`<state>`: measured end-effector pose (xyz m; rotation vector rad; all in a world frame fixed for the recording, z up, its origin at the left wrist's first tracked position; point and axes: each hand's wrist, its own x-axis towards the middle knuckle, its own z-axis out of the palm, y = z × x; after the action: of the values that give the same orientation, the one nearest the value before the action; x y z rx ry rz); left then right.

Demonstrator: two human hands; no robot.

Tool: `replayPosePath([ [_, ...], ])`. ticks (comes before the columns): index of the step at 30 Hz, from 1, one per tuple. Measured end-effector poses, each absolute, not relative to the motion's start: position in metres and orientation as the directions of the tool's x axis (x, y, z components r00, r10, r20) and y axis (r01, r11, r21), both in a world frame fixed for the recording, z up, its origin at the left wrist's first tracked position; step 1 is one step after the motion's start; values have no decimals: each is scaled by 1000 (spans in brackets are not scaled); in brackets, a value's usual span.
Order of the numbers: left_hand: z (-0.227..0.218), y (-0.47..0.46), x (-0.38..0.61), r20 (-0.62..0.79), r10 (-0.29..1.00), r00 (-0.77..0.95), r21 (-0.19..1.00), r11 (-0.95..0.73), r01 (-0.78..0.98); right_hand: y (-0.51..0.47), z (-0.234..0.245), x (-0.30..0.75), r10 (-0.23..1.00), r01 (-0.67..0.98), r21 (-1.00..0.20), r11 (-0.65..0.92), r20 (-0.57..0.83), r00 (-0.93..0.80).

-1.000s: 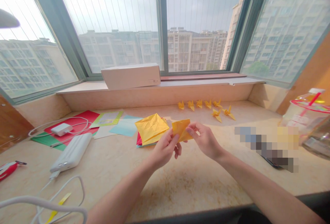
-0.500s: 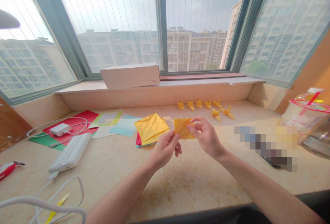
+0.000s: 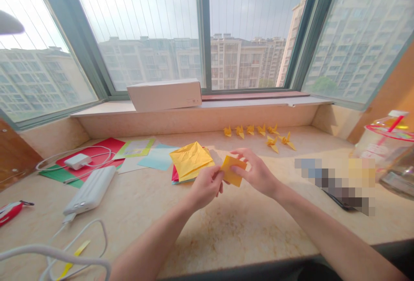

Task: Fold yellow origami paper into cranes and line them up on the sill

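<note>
A small folded piece of yellow-orange paper point(image 3: 233, 170) is held between both hands above the stone counter point(image 3: 246, 225). My left hand point(image 3: 205, 185) pinches its left edge with closed fingers. My right hand point(image 3: 257, 172) pinches its right side between thumb and fingers. Just left of the hands lies a crumpled yellow sheet point(image 3: 189, 159) on a small stack of coloured paper. Several small yellow folded paper cranes point(image 3: 258, 133) stand in a row near the back wall.
Coloured sheets point(image 3: 106, 154) lie at the left with a white charger point(image 3: 76, 161), a white power bank point(image 3: 92, 190) and cables point(image 3: 74, 246). A white box point(image 3: 164, 94) sits on the sill. A plastic cup point(image 3: 383, 143) stands at the right; a dark phone point(image 3: 338, 201) lies nearby.
The folded paper has been turned and lowered slightly between the hands, from a flatter square to a tilted diamond shape. Both hands stay pinched on it.
</note>
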<state>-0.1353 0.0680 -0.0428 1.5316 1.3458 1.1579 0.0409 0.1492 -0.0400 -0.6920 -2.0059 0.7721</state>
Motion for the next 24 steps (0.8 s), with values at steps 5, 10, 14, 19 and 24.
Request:
replayPosePath([
  [5,-42,67,-136,115,991,70,940,-131,316,147,-43,40,679,86,-782,618,475,-560],
  [10,-32,65,-136,166,986,32,957,-169,235,151,-49,40,709,33,-823,567,467,-528],
  [14,-31,65,-135,210,978,2,965,-207,163,153,-49,40,738,15,-842,539,464,-489],
  [19,-34,67,-137,214,977,6,964,-212,162,150,-45,40,713,-25,-828,561,498,-493],
  [24,-37,68,-141,204,979,14,962,-203,182,148,-40,42,571,80,-600,796,700,-429],
])
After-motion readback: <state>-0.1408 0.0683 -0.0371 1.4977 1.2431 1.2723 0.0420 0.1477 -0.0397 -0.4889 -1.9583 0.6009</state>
